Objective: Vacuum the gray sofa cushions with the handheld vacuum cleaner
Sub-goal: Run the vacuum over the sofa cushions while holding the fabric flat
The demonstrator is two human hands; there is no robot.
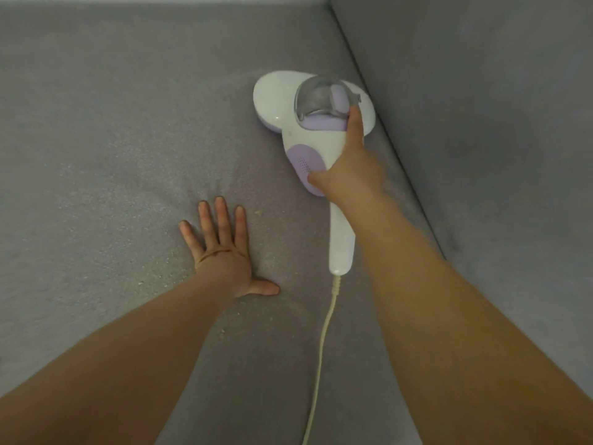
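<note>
The handheld vacuum cleaner is white with lilac accents: a broad, rounded head with a lilac underside edge, a clear domed dust cup showing a lilac insert, an oval lilac vent panel with fine perforations on its side, and a slim white handle tapering toward the viewer. A cream cord leaves the handle's end and trails down the seat out of view. The vacuum lies head-down on the gray seat cushion, close to the seam where the seat meets the gray back cushion. The right hand wraps the body, thumb on the lilac panel and forefinger stretched along the dust cup. The left hand rests flat on the seat, fingers spread wide, holding nothing. Pale crumbs dot the fabric near it.
</note>
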